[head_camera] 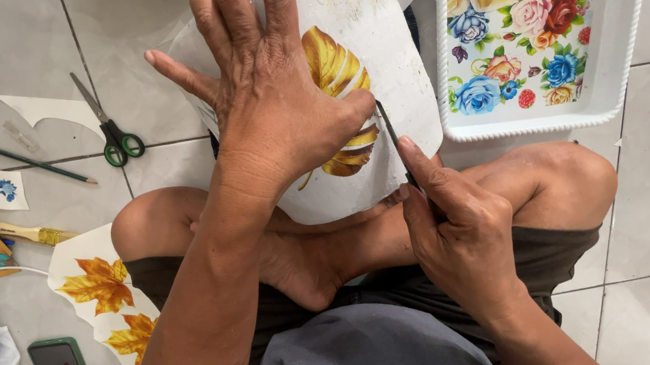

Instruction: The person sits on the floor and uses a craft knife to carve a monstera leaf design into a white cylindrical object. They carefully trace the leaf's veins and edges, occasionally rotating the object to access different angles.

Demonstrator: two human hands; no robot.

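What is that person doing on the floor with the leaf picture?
A person sits cross-legged on a tiled floor with a white sheet resting over their legs. The left hand presses flat on the sheet, partly covering a golden leaf picture. The right hand holds a thin blade with its tip at the leaf's edge. Green-handled scissors, a pencil and a flowered white tray lie nearby.

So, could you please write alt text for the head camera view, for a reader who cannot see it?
A person sitting cross-legged on a tiled floor presses the left hand flat on a white sheet bearing a golden leaf picture, while the right hand holds a thin blade at its edge. A floral tray and green-handled scissors lie nearby.
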